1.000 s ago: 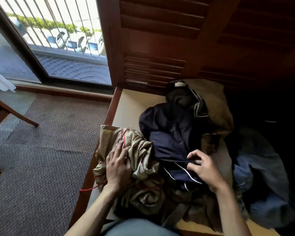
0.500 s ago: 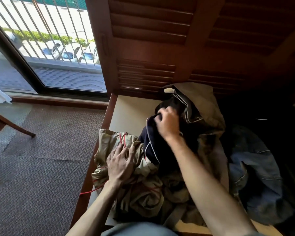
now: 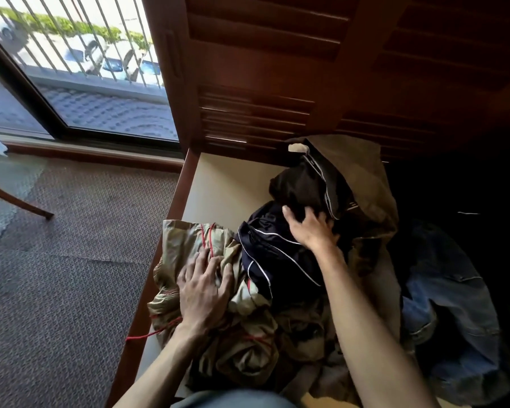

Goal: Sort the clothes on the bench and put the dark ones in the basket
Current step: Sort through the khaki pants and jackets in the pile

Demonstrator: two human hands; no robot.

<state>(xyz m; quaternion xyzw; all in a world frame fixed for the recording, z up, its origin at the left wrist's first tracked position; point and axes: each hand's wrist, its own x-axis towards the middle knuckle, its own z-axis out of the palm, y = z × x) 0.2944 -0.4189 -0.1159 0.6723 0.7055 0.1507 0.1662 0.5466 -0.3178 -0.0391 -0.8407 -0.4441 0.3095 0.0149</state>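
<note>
A heap of clothes lies on the cream-topped bench (image 3: pixel 218 184). My left hand (image 3: pixel 202 290) rests flat, fingers spread, on a crumpled tan garment with red cords (image 3: pixel 186 248) at the heap's left. My right hand (image 3: pixel 309 228) reaches over a navy garment with white piping (image 3: pixel 274 254) and its fingers dig into a black garment (image 3: pixel 301 184) behind it. A khaki piece (image 3: pixel 365 172) lies at the back and blue jeans (image 3: pixel 451 304) at the right. No basket is in view.
The bench's wooden rim (image 3: pixel 171 213) borders patterned carpet (image 3: pixel 56 260) on the left. A louvred wooden panel (image 3: pixel 277 98) stands behind the bench. A glass door with bars (image 3: pixel 80 69) is at upper left, and a chair leg (image 3: pixel 15 198) stands at far left.
My right hand went from the front of the navy garment up to the back of the heap, folding the navy cloth over, and now grips the black garment. My left hand stayed on the tan garment.
</note>
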